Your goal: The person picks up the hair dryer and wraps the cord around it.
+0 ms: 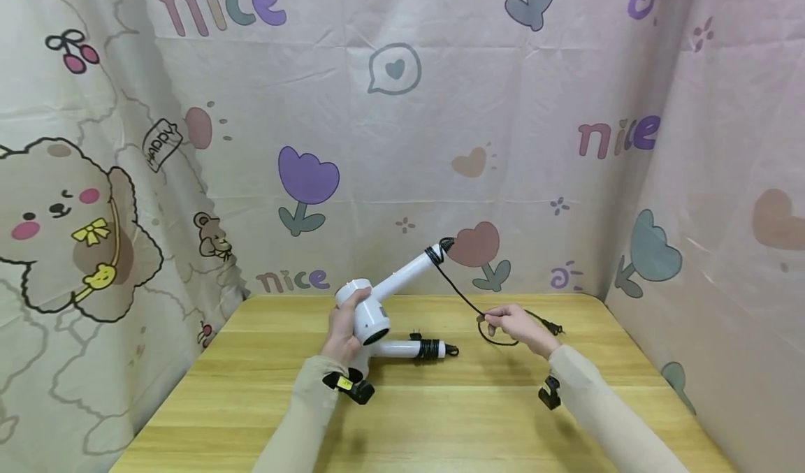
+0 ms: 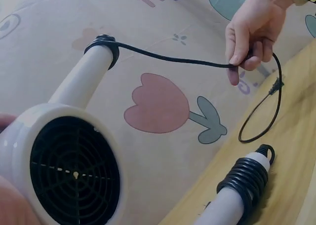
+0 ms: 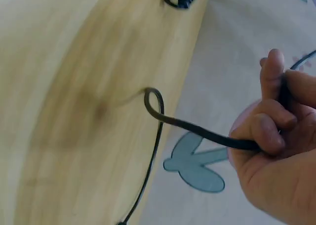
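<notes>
My left hand (image 1: 342,330) grips a white hair dryer (image 1: 402,279) by its barrel, holding it above the table with the handle angled up to the right. Some black cord is wound round the handle's end. From there the black power cord (image 1: 462,295) runs to my right hand (image 1: 516,325), which pinches it between thumb and fingers. Beyond that hand the cord loops down to its plug (image 1: 553,328). A second white hair dryer (image 1: 396,349) lies on the table below, its cord (image 2: 243,183) coiled tightly round the handle. Part of its body is hidden behind my left hand and wrist.
The wooden table (image 1: 453,417) stretches beneath both arms. Behind it and at the sides hangs a printed curtain (image 1: 409,131) with flowers and lettering. Each wrist wears a small black camera, the left (image 1: 355,388) and right (image 1: 550,393).
</notes>
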A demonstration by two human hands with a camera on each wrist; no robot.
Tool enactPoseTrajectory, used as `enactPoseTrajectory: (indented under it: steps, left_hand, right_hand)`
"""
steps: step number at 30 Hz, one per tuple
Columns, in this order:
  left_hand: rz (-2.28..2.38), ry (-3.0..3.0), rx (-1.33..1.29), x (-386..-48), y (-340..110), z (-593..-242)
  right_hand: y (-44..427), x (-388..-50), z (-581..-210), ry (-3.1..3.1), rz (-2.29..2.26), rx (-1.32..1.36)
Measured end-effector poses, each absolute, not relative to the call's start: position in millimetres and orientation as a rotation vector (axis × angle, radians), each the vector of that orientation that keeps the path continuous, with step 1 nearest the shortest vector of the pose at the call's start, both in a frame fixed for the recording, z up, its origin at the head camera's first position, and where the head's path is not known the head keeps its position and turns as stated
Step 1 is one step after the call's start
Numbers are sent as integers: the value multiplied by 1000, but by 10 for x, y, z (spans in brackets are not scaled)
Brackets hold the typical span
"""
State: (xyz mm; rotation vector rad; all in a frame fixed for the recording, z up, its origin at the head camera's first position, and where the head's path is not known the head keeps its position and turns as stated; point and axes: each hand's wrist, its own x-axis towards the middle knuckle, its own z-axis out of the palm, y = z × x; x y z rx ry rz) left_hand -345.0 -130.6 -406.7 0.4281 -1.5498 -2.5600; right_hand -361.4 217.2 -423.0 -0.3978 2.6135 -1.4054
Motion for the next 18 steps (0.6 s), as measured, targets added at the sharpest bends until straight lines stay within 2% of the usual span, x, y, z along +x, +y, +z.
enactPoseTrajectory:
  steps: [9,18]
  left_hand:
    - [-2749,-1591,345,-3486,-1223,-4157]
    - [-2830,-1828,245,-3433,-1231,-4211]
  right_hand:
    - [2223,-3831,-4138,2722,-1278,-135]
    - [2177,-3943,-3962,2901,-1242,-73]
